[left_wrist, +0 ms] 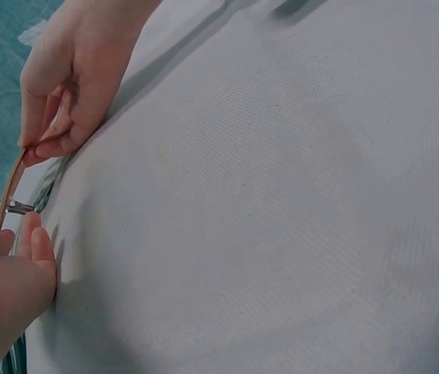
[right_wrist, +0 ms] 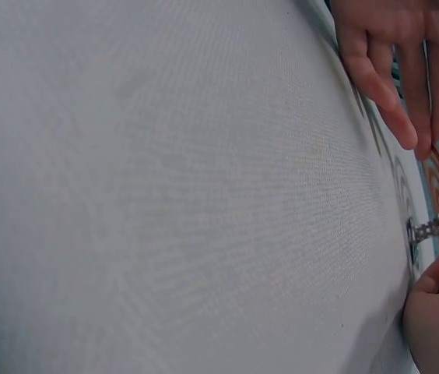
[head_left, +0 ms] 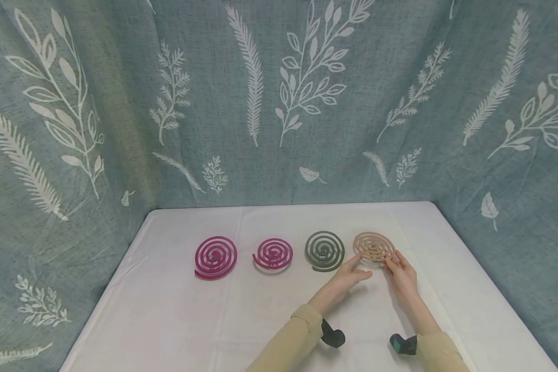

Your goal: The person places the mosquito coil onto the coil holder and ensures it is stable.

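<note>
A tan mosquito coil is held flat above the white table, at the right end of a row of coils. My left hand has its fingertips at the coil's left edge, the other fingers fairly straight. On the near right edge, my right hand pinches the coil between thumb and fingers. Under the coil, a small metal stand shows in the right wrist view; whether it bears the coil's weight I cannot tell. The left wrist view shows the coil edge-on between both hands.
Left of the hands lie a dark green coil, a smaller magenta coil and a larger magenta coil. The white table has blue-grey leaf-patterned curtains behind and at its sides. Dark wrist devices sit by the sleeves.
</note>
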`<state>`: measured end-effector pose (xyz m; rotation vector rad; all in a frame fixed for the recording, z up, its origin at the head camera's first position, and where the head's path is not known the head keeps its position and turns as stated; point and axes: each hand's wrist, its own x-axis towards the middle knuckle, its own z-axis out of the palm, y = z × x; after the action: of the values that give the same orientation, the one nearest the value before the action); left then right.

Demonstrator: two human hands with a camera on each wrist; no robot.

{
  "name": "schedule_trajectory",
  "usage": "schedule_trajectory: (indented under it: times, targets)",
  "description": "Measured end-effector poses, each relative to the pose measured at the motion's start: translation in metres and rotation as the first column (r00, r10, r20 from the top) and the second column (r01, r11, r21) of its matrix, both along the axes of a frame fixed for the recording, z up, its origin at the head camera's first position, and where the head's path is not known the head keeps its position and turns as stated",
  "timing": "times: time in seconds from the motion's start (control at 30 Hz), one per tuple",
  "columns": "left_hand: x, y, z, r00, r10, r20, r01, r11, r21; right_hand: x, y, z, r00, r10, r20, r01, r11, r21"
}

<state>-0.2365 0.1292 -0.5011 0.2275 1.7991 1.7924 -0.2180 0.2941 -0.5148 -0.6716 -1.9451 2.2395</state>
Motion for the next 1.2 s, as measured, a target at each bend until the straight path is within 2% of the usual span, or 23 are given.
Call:
schedule_trajectory:
  times: [0.23, 0.8, 1.2]
  targets:
    - [0.0006, -0.0004, 0.0003, 1.0, 0.01, 0.008, -0.01, 1.0, -0.017, 0.0004, -0.0006, -0.0009, 1.0, -0.012, 0.012, 0.012, 1.0, 0.025]
    - [-0.0006, 0.0013, -0.0064, 1.0, 0.011, 0.002, -0.011, 0.999, 0.03, 0.0023, -0.0024, -0.0001, 0.999, -0.04, -0.006, 0.04, 0.999, -0.001]
    - [-0.0004, -0.0002, -0.0059, 1.0, 0.005, 0.012, -0.006, 0.999, 0.039, 0.0029, -0.0012, -0.0004, 1.0, -0.013, 0.009, 0.013, 1.0, 0.023]
